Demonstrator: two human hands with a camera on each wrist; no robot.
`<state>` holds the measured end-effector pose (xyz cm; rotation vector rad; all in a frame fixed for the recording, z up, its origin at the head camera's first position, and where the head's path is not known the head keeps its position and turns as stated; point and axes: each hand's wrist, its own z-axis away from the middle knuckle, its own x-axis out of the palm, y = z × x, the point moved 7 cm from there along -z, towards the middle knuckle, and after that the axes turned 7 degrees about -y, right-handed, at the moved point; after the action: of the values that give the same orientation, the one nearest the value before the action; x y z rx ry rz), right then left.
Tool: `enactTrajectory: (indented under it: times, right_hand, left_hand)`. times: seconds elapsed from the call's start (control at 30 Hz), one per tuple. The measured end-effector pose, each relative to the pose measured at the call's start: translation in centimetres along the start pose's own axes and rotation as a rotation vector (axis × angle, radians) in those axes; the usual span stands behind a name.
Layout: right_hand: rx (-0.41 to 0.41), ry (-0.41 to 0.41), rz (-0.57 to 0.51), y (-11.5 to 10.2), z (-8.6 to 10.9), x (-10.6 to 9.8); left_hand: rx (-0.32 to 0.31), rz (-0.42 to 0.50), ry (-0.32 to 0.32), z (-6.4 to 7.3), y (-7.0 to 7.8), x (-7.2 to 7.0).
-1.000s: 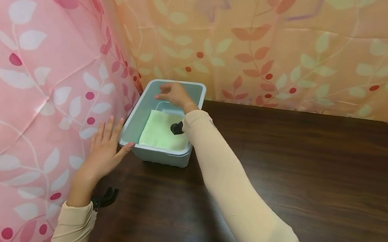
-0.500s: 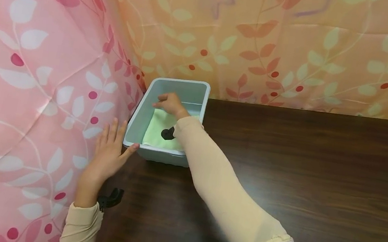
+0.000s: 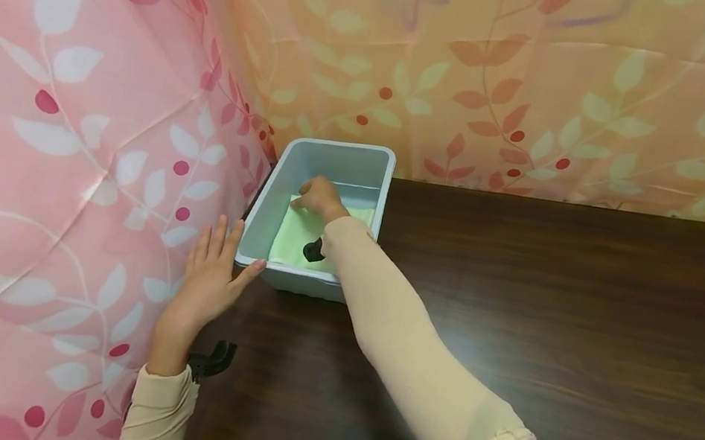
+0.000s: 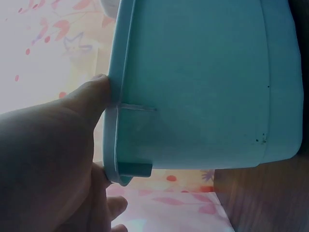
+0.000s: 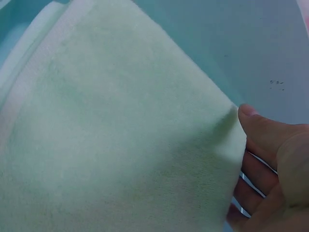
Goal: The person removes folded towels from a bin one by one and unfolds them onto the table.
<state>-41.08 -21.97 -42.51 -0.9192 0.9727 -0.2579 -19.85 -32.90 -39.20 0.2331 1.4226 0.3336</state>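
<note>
A folded pale green towel (image 3: 297, 231) lies in a light blue-grey plastic bin (image 3: 388, 180). My right hand (image 3: 322, 197) reaches into the bin at the towel's far left corner. In the right wrist view, the thumb (image 5: 251, 112) lies on that towel (image 5: 111, 106) corner with the other fingers behind it, pinching it. My left hand (image 3: 207, 290) is at the bin's near left corner, fingers extended and thumb touching the rim. The left wrist view has this hand (image 4: 53, 145) against the rim of the bin (image 4: 203, 82), with the thumb and fingers on either side of the corner.
The bin stands on a dark wood table (image 3: 549, 315), at its back left. A pink patterned curtain (image 3: 83, 160) hangs close along the left side, and an orange patterned curtain (image 3: 547, 89) runs behind the table.
My right hand has lowered from above the bin's far part to the towel's far left corner and now pinches it. My left hand stays at the bin's corner; the head view has shifted slightly.
</note>
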Motion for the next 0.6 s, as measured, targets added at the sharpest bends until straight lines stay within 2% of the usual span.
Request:
enactTrajectory:
  times: [0.2,0.6]
  right_hand:
    - [0.011,0.034,-0.020,0.16,-0.08,-0.20]
    - [-0.012,0.080,0.025,-0.43,-0.33,-0.55]
  left_hand:
    - [-0.008,0.010,-0.014,-0.11,-0.28,0.14]
    - [-0.011,0.066,-0.027,-0.39,-0.73,0.51]
